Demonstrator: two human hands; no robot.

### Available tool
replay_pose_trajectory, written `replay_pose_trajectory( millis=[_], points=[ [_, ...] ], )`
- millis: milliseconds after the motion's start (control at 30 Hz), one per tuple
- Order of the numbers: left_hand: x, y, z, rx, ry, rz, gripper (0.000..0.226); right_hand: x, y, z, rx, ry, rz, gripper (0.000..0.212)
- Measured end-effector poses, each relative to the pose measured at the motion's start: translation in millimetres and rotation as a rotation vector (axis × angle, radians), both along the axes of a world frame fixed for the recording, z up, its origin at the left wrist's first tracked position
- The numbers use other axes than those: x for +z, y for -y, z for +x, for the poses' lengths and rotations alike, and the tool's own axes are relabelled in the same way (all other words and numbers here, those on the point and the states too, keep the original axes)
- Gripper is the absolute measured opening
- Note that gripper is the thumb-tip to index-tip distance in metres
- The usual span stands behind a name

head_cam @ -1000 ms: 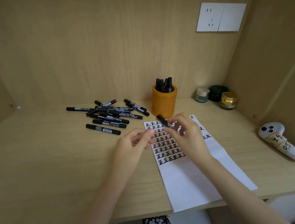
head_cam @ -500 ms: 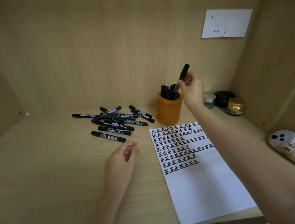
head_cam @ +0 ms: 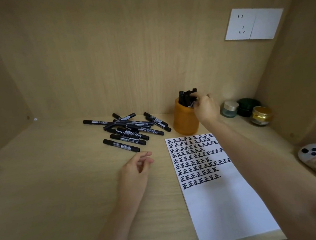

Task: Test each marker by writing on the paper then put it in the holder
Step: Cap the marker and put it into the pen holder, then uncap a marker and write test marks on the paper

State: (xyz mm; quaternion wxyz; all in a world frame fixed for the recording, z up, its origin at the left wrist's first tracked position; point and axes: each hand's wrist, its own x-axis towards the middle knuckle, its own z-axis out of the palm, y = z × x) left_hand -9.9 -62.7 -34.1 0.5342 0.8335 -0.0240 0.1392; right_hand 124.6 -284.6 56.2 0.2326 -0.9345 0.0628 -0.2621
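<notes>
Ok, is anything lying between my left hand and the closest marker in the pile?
Nothing visible: only bare desk lies between the left hand and the nearest marker, just beyond its fingers.

The right arm point(head_cam: 260, 159) stretched far forward, and the right hand point(head_cam: 206, 107) was raised at its end with fingers bent inward; whether they pinched anything could not be told. The left hand point(head_cam: 136, 170) lay low, fingers loosely curled, holding nothing.

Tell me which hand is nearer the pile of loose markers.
Left. The left hand is just in front of the pile of loose markers; the right hand is off to its right, at the holder rim.
</notes>
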Motion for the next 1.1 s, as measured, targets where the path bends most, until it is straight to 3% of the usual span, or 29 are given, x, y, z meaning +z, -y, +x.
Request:
replay_pose_trajectory(
  millis=[300, 467, 567, 667, 800, 967, 1100],
  points=[
    [-5, -1, 6, 0.036, 0.01, -0.042, 0.022, -8, 0, -8, 0.132, 0.236, 0.031, 0.04],
    [-3, -17, 25, 0.061, 0.039, 0.222, 0.036, -28, -10, -33, 0.14, 0.406, 0.154, 0.045],
    [0, -32, 39, 0.091, 0.089, 0.446, 0.04, -39, -16, -53, 0.173, 0.378, 0.198, 0.041],
    [3, -43, 53, 0.116, 0.126, 0.602, 0.041, -51, -23, -71, 0.232, 0.273, 0.234, 0.027],
    [3, -50, 68, 0.073, 0.097, 0.761, 0.036, -60, -29, -91, 0.32, 0.141, 0.339, 0.025],
    [5, -48, 65, 0.026, 0.089, 0.749, 0.029, -63, -34, -106, 0.365, 0.053, 0.434, 0.026],
    [14, -31, 43, -0.037, 0.181, 0.587, 0.026, -63, -42, -118, 0.421, -0.111, 0.572, 0.014]
  ],
)
